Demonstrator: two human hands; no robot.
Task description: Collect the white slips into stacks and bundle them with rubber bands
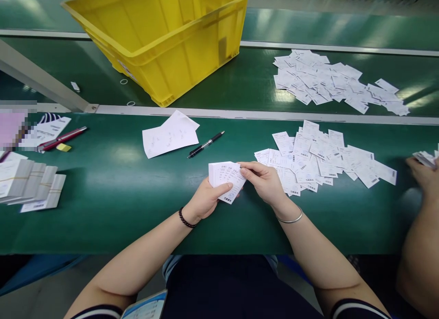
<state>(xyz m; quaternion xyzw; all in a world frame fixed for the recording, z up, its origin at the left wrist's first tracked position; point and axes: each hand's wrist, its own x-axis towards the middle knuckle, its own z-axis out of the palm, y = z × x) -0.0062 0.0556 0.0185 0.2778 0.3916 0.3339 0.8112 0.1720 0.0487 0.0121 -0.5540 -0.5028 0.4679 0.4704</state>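
Observation:
My left hand (205, 201) grips a small stack of white printed slips (223, 173) from below, thumb pressed on the top slip. My right hand (262, 179) pinches the right edge of that stack with its fingertips. Both hands hover just above the green table (113, 191). A loose pile of the same white slips (318, 156) lies spread on the table just right of my right hand.
A black pen (206, 144) and white paper sheets (170, 135) lie ahead. A yellow crate (164, 35) stands behind. More slips (332, 81) lie far right. Bundled slip stacks (29, 184) and a red pen (61, 138) sit left. Another person's hand (423, 172) holds slips at right.

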